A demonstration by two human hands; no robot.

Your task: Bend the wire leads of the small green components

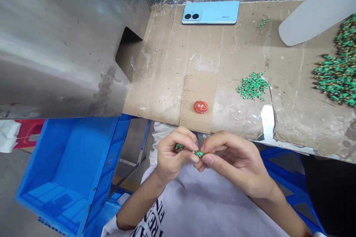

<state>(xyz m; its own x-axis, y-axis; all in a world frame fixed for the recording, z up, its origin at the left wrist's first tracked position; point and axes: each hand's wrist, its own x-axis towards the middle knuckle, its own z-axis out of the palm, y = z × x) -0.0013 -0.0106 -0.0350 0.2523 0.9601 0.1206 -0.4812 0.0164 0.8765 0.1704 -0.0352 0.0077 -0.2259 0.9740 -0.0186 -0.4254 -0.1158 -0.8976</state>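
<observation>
My left hand (pixel 175 155) and my right hand (pixel 236 163) meet in front of my shirt, just below the table edge. Between their fingertips is a tiny green piece with gold-coloured ends (pixel 199 153), pinched from both sides. More of these green pieces (pixel 178 147) show in the curled fingers of my left hand. Beyond the hands, a small, round, glossy red thing (pixel 200 107) lies on a strip of corrugated cardboard (pixel 196 124); its kind is unclear. A small pile of green pieces (pixel 253 86) is on the table to its right.
A larger heap of green and gold pieces (pixel 338 74) lies far right, near a white, round-ended object (pixel 314 14). A light blue phone (pixel 214 13) rests at the back. Left are a metal housing (pixel 63 44) and, lower, a blue crate (pixel 75 155).
</observation>
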